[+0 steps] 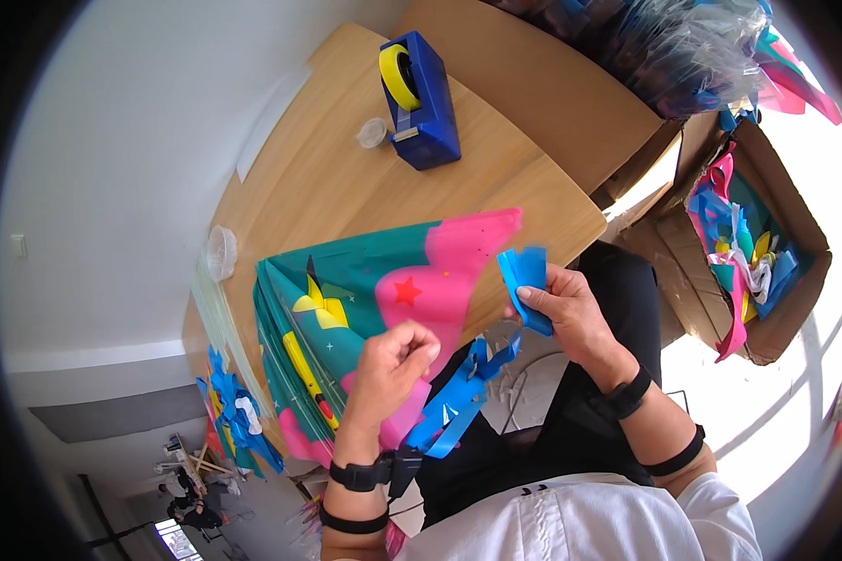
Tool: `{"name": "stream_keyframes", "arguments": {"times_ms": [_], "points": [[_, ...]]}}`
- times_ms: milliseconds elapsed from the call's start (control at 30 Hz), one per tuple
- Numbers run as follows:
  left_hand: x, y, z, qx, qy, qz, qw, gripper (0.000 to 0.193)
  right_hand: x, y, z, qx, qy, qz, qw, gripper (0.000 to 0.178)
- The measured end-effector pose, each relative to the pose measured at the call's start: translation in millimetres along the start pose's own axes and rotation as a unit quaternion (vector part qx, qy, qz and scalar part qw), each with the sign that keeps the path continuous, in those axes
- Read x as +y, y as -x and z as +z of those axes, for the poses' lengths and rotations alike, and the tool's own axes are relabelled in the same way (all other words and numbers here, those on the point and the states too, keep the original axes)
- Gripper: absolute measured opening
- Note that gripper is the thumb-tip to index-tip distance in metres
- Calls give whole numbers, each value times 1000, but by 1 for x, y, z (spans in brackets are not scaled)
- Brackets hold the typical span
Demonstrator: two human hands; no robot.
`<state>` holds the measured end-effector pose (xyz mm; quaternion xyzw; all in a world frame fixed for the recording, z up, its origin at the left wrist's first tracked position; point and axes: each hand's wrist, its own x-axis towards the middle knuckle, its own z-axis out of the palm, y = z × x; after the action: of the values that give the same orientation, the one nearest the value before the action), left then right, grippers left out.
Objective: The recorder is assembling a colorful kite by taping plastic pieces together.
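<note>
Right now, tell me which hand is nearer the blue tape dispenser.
Right. The right hand, holding a blue strip, sits below the blue tape dispenser; the left hand is lower and farther, on the printed sheet.

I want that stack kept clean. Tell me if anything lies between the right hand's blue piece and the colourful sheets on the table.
Nothing visible does. The right hand pinches the folded blue piece just past the table edge, beside the pink corner of the colourful sheets. The left hand sits lower, with blue strips hanging below it.
</note>
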<state>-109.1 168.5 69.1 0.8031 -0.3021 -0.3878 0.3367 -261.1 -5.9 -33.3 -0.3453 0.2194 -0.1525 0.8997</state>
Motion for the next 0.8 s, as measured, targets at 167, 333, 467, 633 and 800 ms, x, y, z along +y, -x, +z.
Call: {"name": "stream_keyframes", "arguments": {"times_ms": [167, 333, 467, 633, 800], "points": [[9, -67, 60, 77, 180, 53, 979, 10, 3, 1, 16, 5, 79, -50, 996, 20], [-2, -76, 67, 86, 264, 25, 960, 15, 2, 2, 10, 21, 85, -32, 996, 17], [2, -74, 68, 109, 293, -1, 950, 15, 11, -1, 11, 19, 87, -30, 996, 15], [0, -73, 63, 106, 289, 5, 951, 13, 17, -2, 10, 52, 44, -19, 997, 14], [-5, -74, 60, 81, 340, -4, 937, 8, 17, -2, 8, 68, 4, -64, 996, 15]]}}
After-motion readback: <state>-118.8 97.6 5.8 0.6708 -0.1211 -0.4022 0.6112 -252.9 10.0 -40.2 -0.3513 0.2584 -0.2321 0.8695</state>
